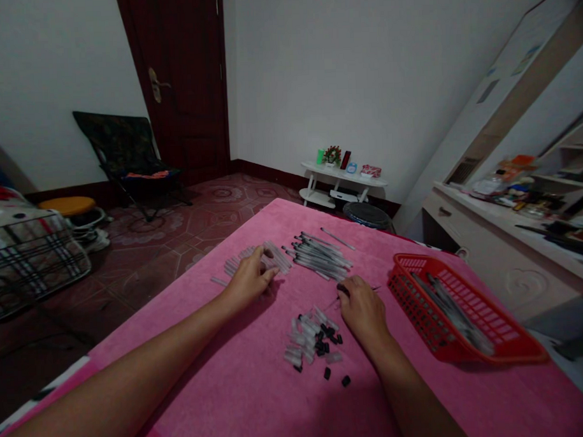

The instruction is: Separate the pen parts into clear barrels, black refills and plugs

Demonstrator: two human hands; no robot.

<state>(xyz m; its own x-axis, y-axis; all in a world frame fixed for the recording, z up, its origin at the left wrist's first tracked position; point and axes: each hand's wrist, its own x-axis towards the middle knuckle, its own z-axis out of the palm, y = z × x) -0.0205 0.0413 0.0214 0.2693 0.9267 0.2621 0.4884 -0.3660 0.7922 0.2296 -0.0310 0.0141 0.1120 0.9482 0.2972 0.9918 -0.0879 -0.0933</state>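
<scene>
My left hand is over a row of clear plastic pen barrels, its thumb and forefinger apart with no object visible between them. My right hand is closed around a thin pen refill, whose ends stick out on both sides of the fingers. Just beyond it lies a heap of dark-tipped pen refills, with a single refill off to the far side. Between my forearms are clear pen caps mixed with small black plugs.
A red plastic basket holding several pens stands to the right on the pink cloth. Beyond the table are a folding chair, a low white shelf and a round black lid. A white dresser flanks the right side.
</scene>
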